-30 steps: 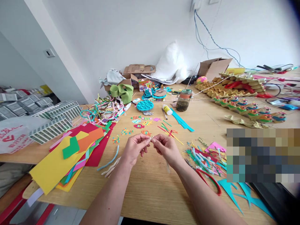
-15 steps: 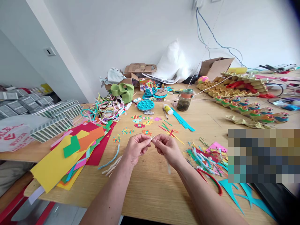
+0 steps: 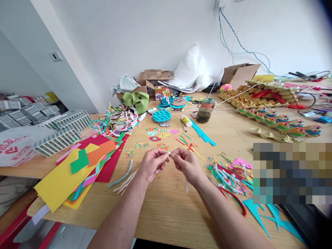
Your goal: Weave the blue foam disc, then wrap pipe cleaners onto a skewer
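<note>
Above the middle of the table, my left hand (image 3: 154, 164) and my right hand (image 3: 185, 164) meet almost fingertip to fingertip. Between them they pinch a white pipe cleaner (image 3: 187, 186); its tail hangs below my right hand, and its small bent end shows at the fingertips. Most of its length is hidden by my fingers. Just beyond the hands lie several paper fish, among them an orange fish (image 3: 163, 146) and a red fish (image 3: 155, 138). To the left of my left wrist rest a light blue pipe cleaner (image 3: 121, 179) and several white pipe cleaners (image 3: 126, 184).
Coloured paper sheets (image 3: 61, 174) overlap at the left. A glue bottle (image 3: 186, 121) and a glass jar (image 3: 205, 110) stand farther back. Paper scraps (image 3: 240, 164) and red-handled scissors (image 3: 242, 205) lie near my right forearm. Egg cartons (image 3: 269, 93) occupy the back right.
The white pipe cleaner's end has shifted slightly between my fingertips. Both hands keep their pinch in nearly the same place, and the view has moved very slightly.
</note>
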